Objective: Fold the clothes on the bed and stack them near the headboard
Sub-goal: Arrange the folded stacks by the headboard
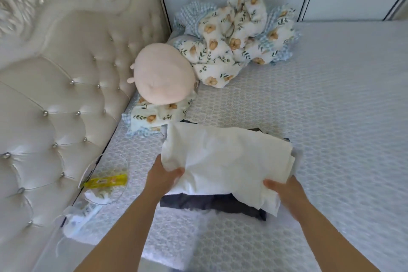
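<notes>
A folded cream-white garment [223, 157] lies on top of a dark grey folded garment [212, 203] on the bed [320, 117], a short way from the tufted cream headboard [55, 95]. My left hand [163, 176] grips the cream garment's near left edge, thumb on top. At its near right corner my right hand [284, 192] holds it with the thumb on the cloth. More dark cloth peeks out behind the pile.
A pink round plush [163, 75] rests on a floral pillow [154, 115] by the headboard. A crumpled floral and blue-check blanket [238, 37] fills the far corner. A clear plastic packet with a yellow label [106, 181] and a white item [79, 216] lie at the left.
</notes>
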